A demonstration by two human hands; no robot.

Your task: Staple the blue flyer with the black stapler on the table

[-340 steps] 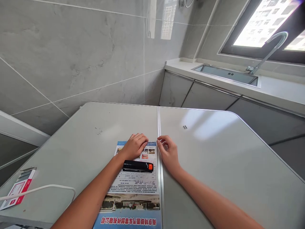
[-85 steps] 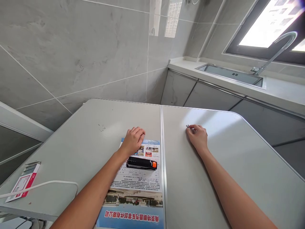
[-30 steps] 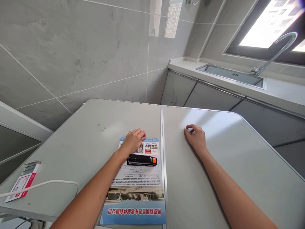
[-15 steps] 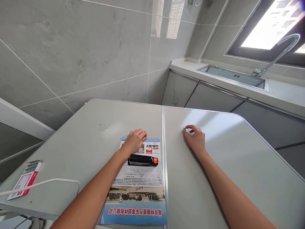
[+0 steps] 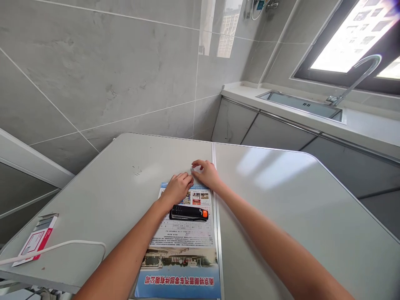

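Note:
A printed flyer (image 5: 183, 250) lies on the grey folding table (image 5: 281, 200), and a black stapler (image 5: 188, 213) with an orange end lies across it. My left hand (image 5: 177, 189) rests with curled fingers on the flyer's top edge, just above the stapler. My right hand (image 5: 206, 174) is right beside it at the flyer's top right corner. Its fingertips are pinched on a tiny metal piece (image 5: 192, 170) that looks like a strip of staples.
A red and white card (image 5: 36, 241) and a white cable (image 5: 62, 246) lie at the table's left edge. A counter with a sink (image 5: 300, 104) and a faucet (image 5: 356, 79) runs along the right wall under a window.
My right hand pinched the small metal piece on the right half of the table and carried it left to the flyer's top edge. My left hand stayed on the flyer.

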